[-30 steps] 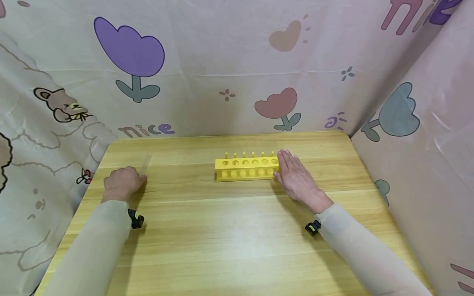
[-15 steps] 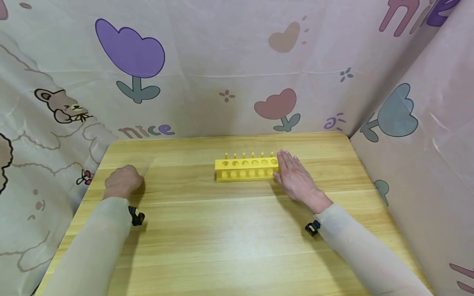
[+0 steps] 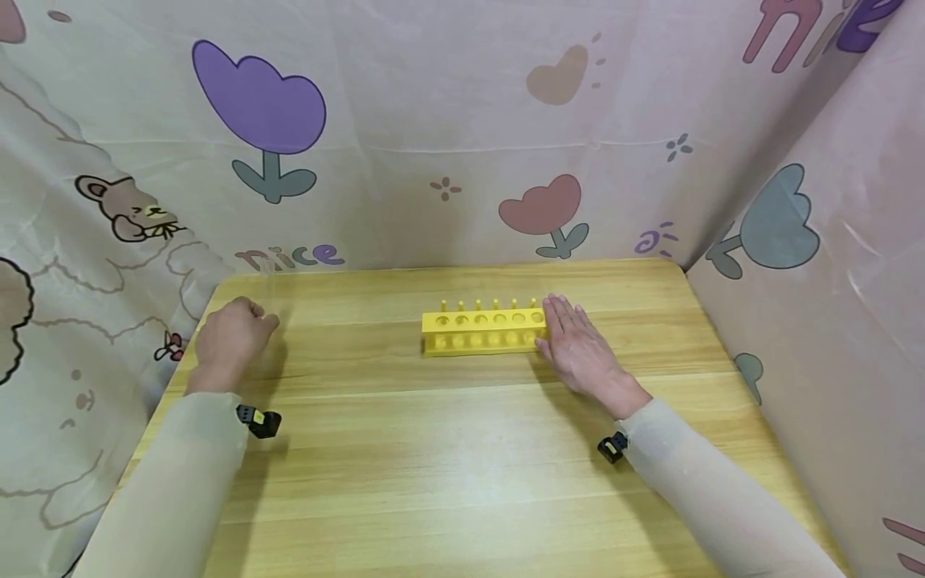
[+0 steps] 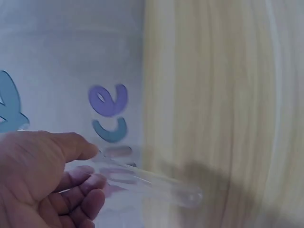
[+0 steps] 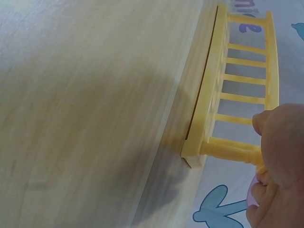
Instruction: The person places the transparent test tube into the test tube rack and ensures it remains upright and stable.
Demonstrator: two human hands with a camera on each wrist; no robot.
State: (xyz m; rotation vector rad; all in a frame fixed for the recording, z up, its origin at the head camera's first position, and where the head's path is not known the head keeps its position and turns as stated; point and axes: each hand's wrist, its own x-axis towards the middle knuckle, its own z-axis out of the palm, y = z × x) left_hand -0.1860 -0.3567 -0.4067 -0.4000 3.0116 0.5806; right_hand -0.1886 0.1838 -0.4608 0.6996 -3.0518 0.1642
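Note:
My left hand (image 3: 234, 337), on the left over the table, pinches a clear test tube (image 4: 156, 183) between thumb and fingers. In the left wrist view the tube's rounded end points away from the hand to the right; the part inside the grip is hidden. From the head view the tube is faint and stands up above the hand. A yellow test tube rack (image 3: 484, 321) with a row of holes and pegs stands near the table's middle. My right hand (image 3: 578, 349) lies against its right end, fingers straight, thumb touching the rack near its front corner.
The wooden table (image 3: 433, 474) ends at a patterned curtain (image 3: 405, 144) at the back, and curtains rise at both sides. A small black device (image 3: 258, 421) is strapped to the left wrist, another black device (image 3: 613, 447) to the right one.
My left hand has turned and shifted slightly away from me, raising the test tube from a lean to nearly upright. The right hand and the rack stay where they were.

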